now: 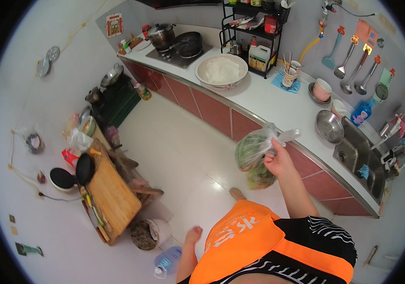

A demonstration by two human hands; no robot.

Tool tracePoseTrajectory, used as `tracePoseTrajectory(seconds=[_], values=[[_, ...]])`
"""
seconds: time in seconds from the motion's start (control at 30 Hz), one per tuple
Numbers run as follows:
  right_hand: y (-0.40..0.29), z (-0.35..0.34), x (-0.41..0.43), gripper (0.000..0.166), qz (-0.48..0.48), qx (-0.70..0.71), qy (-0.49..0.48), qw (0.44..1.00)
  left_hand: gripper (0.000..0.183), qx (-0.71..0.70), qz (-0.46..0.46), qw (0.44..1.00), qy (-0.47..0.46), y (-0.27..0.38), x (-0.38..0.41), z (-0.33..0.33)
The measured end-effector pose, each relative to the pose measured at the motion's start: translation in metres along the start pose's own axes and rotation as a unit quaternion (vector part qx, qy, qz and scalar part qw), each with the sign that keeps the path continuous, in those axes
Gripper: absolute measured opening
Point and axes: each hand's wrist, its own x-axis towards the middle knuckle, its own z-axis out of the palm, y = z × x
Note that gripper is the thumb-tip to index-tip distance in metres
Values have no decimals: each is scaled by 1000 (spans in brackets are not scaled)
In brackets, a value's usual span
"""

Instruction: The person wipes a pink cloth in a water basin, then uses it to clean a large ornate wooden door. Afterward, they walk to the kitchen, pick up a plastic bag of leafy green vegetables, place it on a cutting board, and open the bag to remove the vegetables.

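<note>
My right hand [276, 158] is closed on the gathered necks of clear plastic bags [254, 147] with green leafy vegetables inside. They hang over the floor, close to the front edge of the white counter [273, 103]. Low at my other side, my left hand [194, 234] touches nothing that I can see; its fingers look curled, but their exact pose is unclear. Beyond the bags, a large enamel basin [200, 76] with a whitish, sheet-like thing [222, 71] in it stands on the counter.
A sink [360, 163] and steel bowl [329, 127] are at right. A gas stove [179, 55] bears a pot [161, 36] and wok [189, 42]. At left stand a wooden board [115, 195], an open electric griddle [64, 178], a bucket [161, 230] and a plastic bottle [168, 261].
</note>
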Motion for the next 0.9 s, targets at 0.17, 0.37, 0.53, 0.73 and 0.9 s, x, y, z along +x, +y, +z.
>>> tracePoseTrajectory(seconds=[0.17,0.37,0.53,0.73,0.9], values=[[-68,17,59,23,-23,63,7,998,33,-201,-135,966,-95,-41,-37,28],[-143,54,113,27,-91,84,26,992,30,-287,-185,938,-56,-8,-36,-25],[-166,56,153,24,-115,4,74,991,30,-496,-263,827,5,85,35,-98],[-147,45,149,16,-162,-26,38,986,34,-484,-204,850,-38,105,77,-121],[-116,64,119,18,-135,-59,1,989,33,-437,-208,873,-68,77,87,-136]])
